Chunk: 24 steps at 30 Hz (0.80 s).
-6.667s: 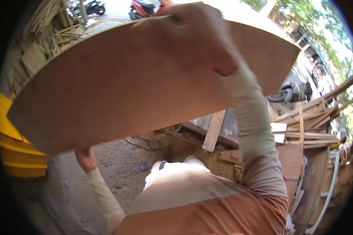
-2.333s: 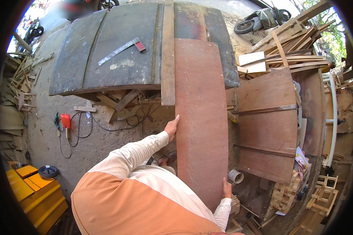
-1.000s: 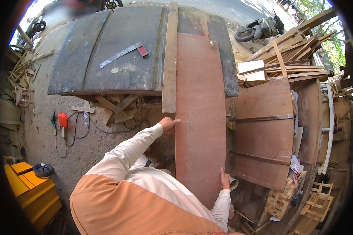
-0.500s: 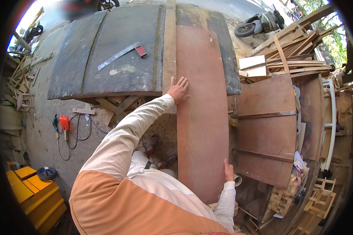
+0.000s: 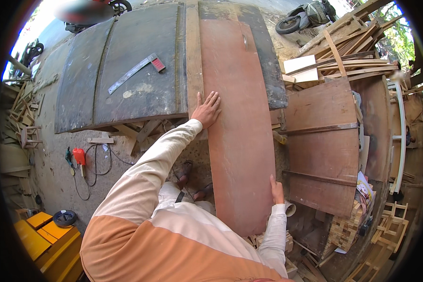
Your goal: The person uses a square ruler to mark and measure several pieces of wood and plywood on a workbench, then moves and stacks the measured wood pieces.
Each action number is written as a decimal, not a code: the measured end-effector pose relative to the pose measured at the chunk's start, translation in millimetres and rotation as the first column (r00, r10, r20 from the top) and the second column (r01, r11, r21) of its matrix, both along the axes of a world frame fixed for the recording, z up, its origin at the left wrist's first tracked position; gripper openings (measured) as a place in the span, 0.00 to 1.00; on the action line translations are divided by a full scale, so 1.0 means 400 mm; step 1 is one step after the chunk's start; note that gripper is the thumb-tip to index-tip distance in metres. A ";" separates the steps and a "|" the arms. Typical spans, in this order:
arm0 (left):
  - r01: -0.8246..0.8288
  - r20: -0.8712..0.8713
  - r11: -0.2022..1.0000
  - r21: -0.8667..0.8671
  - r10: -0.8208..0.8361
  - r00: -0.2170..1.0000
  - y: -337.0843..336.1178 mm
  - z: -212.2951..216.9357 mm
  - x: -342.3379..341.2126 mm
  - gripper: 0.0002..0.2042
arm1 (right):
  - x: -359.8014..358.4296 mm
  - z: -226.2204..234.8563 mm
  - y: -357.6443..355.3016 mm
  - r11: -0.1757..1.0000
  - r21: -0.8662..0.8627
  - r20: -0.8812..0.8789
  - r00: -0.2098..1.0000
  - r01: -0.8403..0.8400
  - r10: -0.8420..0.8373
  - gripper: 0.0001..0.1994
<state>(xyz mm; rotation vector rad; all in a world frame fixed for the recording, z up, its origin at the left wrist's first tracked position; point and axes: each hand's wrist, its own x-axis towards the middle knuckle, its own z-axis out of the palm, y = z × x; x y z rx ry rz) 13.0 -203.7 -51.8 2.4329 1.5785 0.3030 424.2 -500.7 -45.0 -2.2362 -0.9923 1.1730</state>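
A long reddish-brown plywood panel point(image 5: 239, 141) lies lengthwise in front of me, its far part on a dark worktop and its near part reaching past the worktop's edge toward my body. My left hand point(image 5: 207, 111) rests flat on the panel's left edge, fingers spread, beside a narrow wooden board point(image 5: 193, 56). At the near right edge, my right hand point(image 5: 277, 191) grips the panel from the side; the fingers beneath are hidden. A small slot point(image 5: 245, 42) shows near the panel's far end. Left of the board lies a metal try square point(image 5: 135, 73) with a red-marked stock.
The dark worktop point(image 5: 141, 42) spreads left. Brown boards point(image 5: 322, 150) lean on the right, near stacked timber point(image 5: 362, 63). A red-and-green power tool point(image 5: 79, 157) with its cord lies on the floor. Yellow boxes point(image 5: 47, 230) and a small wheel point(image 5: 64, 218) are lower left.
The view has shifted slightly. My right hand and the panel's near end now sit a little farther from me. My left hand stays flat on the panel's left edge.
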 end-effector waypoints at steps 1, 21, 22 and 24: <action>-0.002 -0.001 1.000 -0.005 0.002 1.000 0.001 0.001 0.000 0.29 | -0.003 0.002 0.014 1.000 -0.010 0.006 1.000 -0.001 0.001 0.37; 0.023 0.009 1.000 -0.002 -0.023 1.000 0.008 0.001 -0.008 0.30 | -0.046 -0.023 0.303 0.998 -0.017 -0.007 0.998 -0.068 0.068 0.40; 0.023 0.011 1.000 -0.002 -0.023 1.000 0.008 0.001 -0.009 0.30 | -0.053 -0.021 0.318 0.998 -0.009 -0.008 0.998 -0.064 0.064 0.40; 0.022 0.013 1.000 -0.016 -0.021 1.000 0.008 0.004 -0.010 0.30 | -0.062 -0.018 0.345 0.999 0.008 -0.008 0.999 -0.053 0.053 0.40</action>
